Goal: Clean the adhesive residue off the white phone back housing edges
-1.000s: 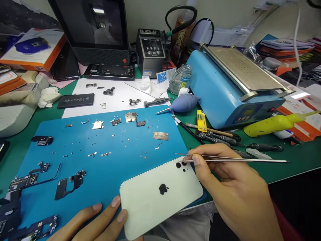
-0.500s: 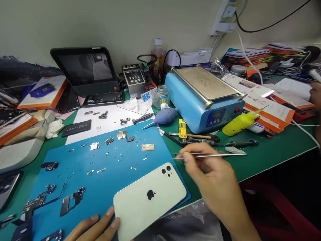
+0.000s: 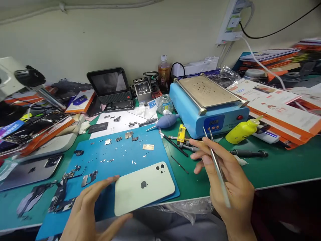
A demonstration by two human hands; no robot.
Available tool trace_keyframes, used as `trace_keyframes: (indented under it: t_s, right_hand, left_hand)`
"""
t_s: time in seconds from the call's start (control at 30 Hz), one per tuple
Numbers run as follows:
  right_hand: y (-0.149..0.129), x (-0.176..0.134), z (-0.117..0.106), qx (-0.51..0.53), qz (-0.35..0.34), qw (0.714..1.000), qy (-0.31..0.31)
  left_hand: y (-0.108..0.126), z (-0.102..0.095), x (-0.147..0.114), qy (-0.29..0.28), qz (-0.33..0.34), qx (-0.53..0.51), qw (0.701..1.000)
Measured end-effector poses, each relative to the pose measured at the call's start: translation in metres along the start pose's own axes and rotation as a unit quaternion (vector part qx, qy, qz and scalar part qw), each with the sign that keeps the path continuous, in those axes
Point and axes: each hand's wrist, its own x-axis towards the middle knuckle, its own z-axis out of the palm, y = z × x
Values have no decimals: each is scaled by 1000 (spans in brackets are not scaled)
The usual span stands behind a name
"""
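A pale green phone (image 3: 155, 190) lies back up at the front edge of the blue mat (image 3: 95, 150), its two camera lenses at the upper right. My left hand (image 3: 87, 207) spans the phone's left end, fingers at the upper corner and thumb along the lower edge. My right hand (image 3: 228, 180), raised over the green table to the right, is closed around metal tweezers (image 3: 217, 167). The tweezer tips point up and away, slightly apart with nothing between them. Small screws and metal brackets (image 3: 129, 135) are spread over the mat, along with a camera part (image 3: 79, 153) and flex cables (image 3: 89, 179).
A blue heating-plate machine (image 3: 210, 103) stands behind my right hand. Around it are a yellow squeeze bottle (image 3: 242, 131), a blue air blower (image 3: 167, 121), a glass jar (image 3: 165, 104) and screwdrivers (image 3: 248, 153). Another phone (image 3: 32, 169) and stacked boxes are at the left.
My right hand has turned the tweezers from lying level, pointing left, to pointing up and away. My left hand's thumb and fingers have spread around the phone's end. The view has shifted.
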Motion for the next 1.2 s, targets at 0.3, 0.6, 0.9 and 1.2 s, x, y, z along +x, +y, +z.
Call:
trace_keyframes:
  t_s: [0.3,0.6,0.9,1.2]
  right_hand:
    - [12,10,-14,14,19,994,-105]
    - [24,26,-14,-96,0,984,-150]
    - [21,23,-4,-163,-8,977,-137]
    - [28,10,4,-217,-18,969,-120]
  left_hand:
    - [23,-15,4,105,79,-40,991]
    - [20,-16,11,162,162,-8,973]
    - [11,1,-1,162,113,-53,979]
    - [42,7,-6,157,-6,-332,930]
